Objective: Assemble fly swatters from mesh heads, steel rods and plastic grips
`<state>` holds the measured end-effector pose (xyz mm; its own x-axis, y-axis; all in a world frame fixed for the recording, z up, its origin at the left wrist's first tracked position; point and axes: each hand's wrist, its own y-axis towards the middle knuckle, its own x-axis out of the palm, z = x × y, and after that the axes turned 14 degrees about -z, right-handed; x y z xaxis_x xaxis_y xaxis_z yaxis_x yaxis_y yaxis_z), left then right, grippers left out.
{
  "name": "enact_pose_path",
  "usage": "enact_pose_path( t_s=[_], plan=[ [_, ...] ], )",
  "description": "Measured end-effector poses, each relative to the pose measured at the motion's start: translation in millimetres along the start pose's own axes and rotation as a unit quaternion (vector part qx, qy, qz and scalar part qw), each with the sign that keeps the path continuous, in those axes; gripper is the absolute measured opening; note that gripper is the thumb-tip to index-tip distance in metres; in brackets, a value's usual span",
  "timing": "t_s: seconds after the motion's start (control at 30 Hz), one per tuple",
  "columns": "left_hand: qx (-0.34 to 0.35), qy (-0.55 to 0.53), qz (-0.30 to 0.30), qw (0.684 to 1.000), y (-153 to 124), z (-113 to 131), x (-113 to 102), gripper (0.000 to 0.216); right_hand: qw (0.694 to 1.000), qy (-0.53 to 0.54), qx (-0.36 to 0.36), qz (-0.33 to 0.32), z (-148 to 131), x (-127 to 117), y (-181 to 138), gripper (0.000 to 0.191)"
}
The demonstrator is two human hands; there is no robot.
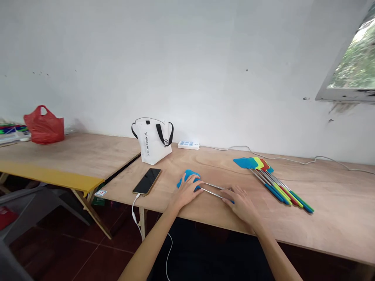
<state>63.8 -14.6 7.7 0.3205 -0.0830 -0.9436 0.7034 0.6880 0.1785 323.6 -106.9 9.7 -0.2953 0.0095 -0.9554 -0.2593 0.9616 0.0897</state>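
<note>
Two blue fly swatters [213,192] with thin metal shafts lie on the wooden table in front of me, their shafts side by side. My left hand [188,190] covers the blue heads, its fingers curled over them. Over the handle ends rests my right hand [238,201], fingers bent around them; only a bit of blue handle shows under it. To the right, several more fly swatters [271,179] lie in a fanned bundle, with blue, teal, yellow and red heads and coloured grips.
A phone [147,181] with a white charging cable lies left of my hands. Behind it stands a white bag [154,142] with black handles, beside a power strip [188,145]. A red plastic bag [45,127] sits on the left table [88,152].
</note>
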Motion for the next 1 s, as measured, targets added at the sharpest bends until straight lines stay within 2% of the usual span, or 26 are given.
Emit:
enact_pose_path(
  t_s=[0.1,0.2,0.37,0.5,0.67,0.8,1.0],
  plan=[
    [-0.027,-0.028,-0.033,0.999,-1.8,-5.5,5.0,0.028,0.999,-0.019,0.023,0.038,7.2,9.7,2.3,0.033],
    [-0.038,-0.033,-0.035,0.998,-3.2,-1.9,6.2,0.025,0.997,-0.042,0.039,0.06,9.6,16.6,3.0,0.035],
    [-0.024,-0.028,-0.042,0.998,-4.5,9.1,3.9,0.022,0.996,-0.053,0.039,0.058,10.8,19.1,2.2,0.035],
    [-0.042,-0.007,-0.016,0.999,-2.6,14.0,4.2,0.021,0.996,-0.057,0.044,0.056,11.1,18.9,1.4,0.043],
    [-0.077,0.005,0.02,0.997,0.1,16.5,4.6,0.019,0.986,-0.102,0.085,0.097,10.4,24.7,0.7,0.042],
    [-0.071,0.007,0.012,0.997,-0.4,15.2,3.4,0.018,0.985,-0.093,0.112,0.088,11.9,28.5,1.2,0.043],
    [-0.052,0.024,0.002,0.998,-0.3,11.7,5.7,0.02,0.989,-0.081,0.09,0.083,14.7,27.9,2.7,0.043]
  ],
)
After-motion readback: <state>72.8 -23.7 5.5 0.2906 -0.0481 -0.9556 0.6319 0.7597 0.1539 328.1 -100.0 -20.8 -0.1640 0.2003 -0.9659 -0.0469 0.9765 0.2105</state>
